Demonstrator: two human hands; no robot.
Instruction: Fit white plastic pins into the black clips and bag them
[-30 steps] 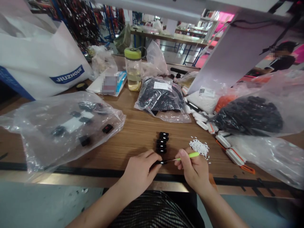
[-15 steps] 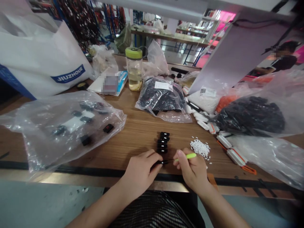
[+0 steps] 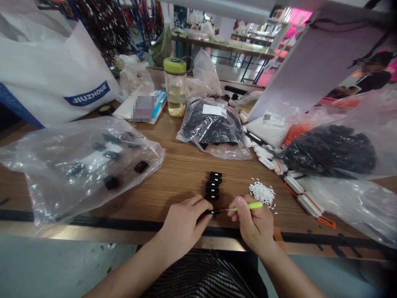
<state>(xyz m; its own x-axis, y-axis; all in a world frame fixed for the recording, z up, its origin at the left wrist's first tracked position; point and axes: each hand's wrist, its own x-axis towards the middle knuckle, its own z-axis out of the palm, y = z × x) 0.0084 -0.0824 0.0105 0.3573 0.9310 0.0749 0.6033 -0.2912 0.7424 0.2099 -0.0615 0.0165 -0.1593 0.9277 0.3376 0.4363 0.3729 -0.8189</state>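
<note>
My left hand is closed at the table's front edge, thumb and fingers pinching a small black connector housing, most of it hidden. My right hand grips a slim pick-like tool with a lime-green handle and a thin metal shaft. The shaft points left, its end at or close to the housing; contact is too small to make out. Just beyond my left fingers stand several black connector housings in a column, each showing white spots. A pile of tiny white pegs lies past my right hand.
On the left lies a clear plastic bag with black parts. Behind are a water bottle and a bag of black parts. More filled bags and white-and-orange pieces line the right. A person is at far right.
My right hand has shifted slightly right with the tool, and more of the thin shaft now shows. My left hand keeps its place on the housing.
</note>
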